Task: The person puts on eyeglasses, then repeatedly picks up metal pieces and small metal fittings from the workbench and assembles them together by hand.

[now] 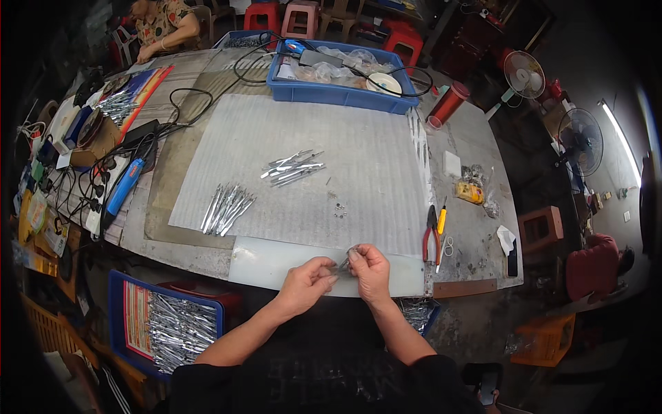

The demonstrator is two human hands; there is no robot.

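My left hand (307,284) and my right hand (369,272) meet over the white board (262,265) at the table's near edge. Both have their fingers pinched around a small, slim metal piece (343,265), mostly hidden by the fingertips. Beyond them, on a pale foam sheet (276,124), lie one pile of slim silvery metal pieces (293,168) and, nearer on the left, another bunch of slim metal pieces (227,209). A few tiny metal parts (339,210) are scattered to the right of the piles.
A blue tray (338,96) with bags and a tape roll stands at the back. Red-handled pliers (432,234) and a yellow-handled screwdriver (441,219) lie on the right. Below left, a blue crate (124,276) holds many metal pieces. Another person (165,27) sits far left.
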